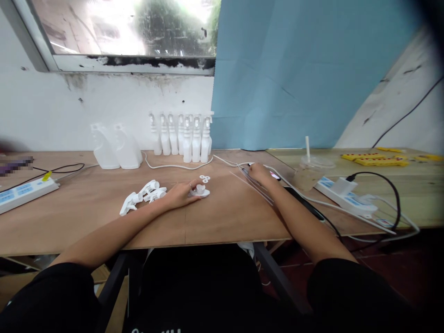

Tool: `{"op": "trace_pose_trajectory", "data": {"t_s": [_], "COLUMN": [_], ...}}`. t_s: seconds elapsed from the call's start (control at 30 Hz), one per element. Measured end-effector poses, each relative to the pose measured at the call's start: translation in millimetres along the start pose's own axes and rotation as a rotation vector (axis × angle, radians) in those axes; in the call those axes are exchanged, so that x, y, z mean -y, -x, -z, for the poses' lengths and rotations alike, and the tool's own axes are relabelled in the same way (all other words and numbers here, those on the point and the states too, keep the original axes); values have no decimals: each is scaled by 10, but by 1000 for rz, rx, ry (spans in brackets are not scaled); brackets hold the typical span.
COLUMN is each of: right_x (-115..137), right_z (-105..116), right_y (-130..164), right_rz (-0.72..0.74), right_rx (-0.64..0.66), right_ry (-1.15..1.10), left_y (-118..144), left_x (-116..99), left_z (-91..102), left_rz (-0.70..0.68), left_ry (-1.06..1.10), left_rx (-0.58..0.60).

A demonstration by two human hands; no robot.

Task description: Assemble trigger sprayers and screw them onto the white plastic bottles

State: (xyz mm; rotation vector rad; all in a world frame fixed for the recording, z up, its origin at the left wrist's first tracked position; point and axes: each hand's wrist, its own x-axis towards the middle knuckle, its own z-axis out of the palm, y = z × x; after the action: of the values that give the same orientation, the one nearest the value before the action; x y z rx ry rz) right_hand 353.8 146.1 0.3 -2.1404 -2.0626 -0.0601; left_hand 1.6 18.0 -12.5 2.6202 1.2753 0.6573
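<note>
My left hand (181, 194) rests on the table, closed around a white spray trigger head (205, 193) whose round, translucent end faces up. Just beyond it lie several small white rings (205, 178). Beside my left wrist, more white spray trigger heads (150, 190) are grouped loosely. My right hand (258, 173) reaches farther out, fingers curled down at the far ends of thin clear tubes (256, 190). Whatever its fingertips pinch is too small to make out. A phone (275, 175) lies partly hidden behind that hand.
Assembled spray bottles (187, 145) stand by the wall, with two large white jugs (129, 150) to their left. A white cable (173, 167) crosses the table. To the right are a drink cup (308, 173), a power strip (347, 199), a dark flat device (305, 203) and yellow pieces (381, 162).
</note>
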Motion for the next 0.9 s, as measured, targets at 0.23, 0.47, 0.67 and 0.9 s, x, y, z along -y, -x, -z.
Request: {"op": "trace_pose_trajectory", "data": {"t_s": [0.23,0.47,0.67,0.9], "right_x": [-13,502,1288,1487], "right_z": [15,123,44,1], "right_y": [-34,178,758,986], "right_rz": [-40,250,637,754], "right_rx": [-94,-152,60,69], "right_ry": [-82,-1190,-1472,-1365], "left_y": [-13,-68,-68,-79], "left_x": [33,101,55,57], "left_z": [-38,-116,-85,-74], "left_rz": [26,129,112,63], "left_ry": [95,226,272,232], "left_rx": [-37,-37,-39,-32]}}
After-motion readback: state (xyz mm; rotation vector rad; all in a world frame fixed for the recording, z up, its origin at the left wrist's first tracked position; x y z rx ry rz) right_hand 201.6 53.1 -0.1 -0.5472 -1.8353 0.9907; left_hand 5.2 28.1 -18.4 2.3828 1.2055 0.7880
